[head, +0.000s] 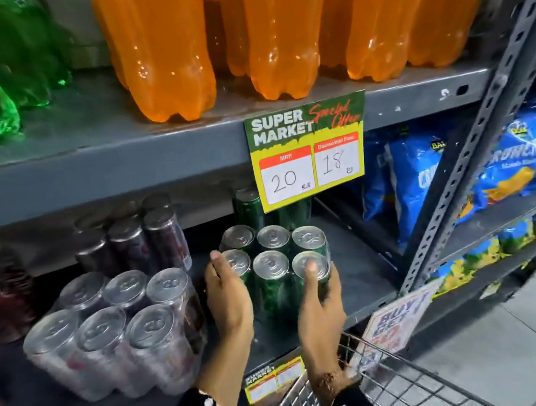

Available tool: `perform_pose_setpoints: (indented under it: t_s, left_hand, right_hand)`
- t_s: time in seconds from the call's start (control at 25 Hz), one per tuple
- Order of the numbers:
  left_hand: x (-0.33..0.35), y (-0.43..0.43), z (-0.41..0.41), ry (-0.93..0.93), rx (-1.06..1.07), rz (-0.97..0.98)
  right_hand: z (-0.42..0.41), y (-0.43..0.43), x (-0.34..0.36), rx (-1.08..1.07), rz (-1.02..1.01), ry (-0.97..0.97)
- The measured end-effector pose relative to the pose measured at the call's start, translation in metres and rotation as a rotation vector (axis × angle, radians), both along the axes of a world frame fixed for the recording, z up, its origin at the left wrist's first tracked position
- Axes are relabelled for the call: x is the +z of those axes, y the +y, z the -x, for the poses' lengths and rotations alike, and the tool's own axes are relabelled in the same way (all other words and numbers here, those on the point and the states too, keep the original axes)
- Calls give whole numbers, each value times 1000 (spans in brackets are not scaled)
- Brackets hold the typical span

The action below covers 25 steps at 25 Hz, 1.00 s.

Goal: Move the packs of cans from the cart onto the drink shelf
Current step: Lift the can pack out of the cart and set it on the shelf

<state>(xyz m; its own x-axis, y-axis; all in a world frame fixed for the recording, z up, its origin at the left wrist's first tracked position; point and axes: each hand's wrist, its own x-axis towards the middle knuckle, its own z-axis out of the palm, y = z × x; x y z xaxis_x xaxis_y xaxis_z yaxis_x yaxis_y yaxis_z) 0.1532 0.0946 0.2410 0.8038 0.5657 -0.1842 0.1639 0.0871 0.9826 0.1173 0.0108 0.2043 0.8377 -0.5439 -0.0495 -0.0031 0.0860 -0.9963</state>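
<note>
A six-pack of green cans (275,262) was seen standing upright on the drink shelf (362,279); it was clasped on both sides, the left hand (228,294) pressed to its left flank, the right hand (320,303) closed round its front right can; a wrapped pack of silver-topped cans (117,330) was set just left; the wire cart (374,387) was below.

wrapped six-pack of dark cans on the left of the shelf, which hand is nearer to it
Left. The left hand sits just right of the wrapped six-pack of dark cans, on the left side of the green can pack. The right hand grips that pack's far right side.
</note>
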Motion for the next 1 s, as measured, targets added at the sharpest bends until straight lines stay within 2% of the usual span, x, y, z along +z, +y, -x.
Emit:
perform_pose_setpoints:
  t_s: [0.12,0.28,0.56,0.84,1.0]
  left_hand:
    - [-4,1,-3,23,-3,-7]
    - [-18,-13,5,-33,-60,-116]
    - [-36,-54,19,-88,-239,-241]
    - [-40,-62,27,-121,-228,-141]
    - [-41,-61,26,-72,-228,-147]
  right_hand:
    - [-6,-12,-9,78,83,-38]
    - [-20,-48,-11,172,207,-51]
    - [-47,-121,-10,271,215,-69]
    - [-46,-137,-19,317,186,-117]
    - [-46,-136,-19,342,161,-101]
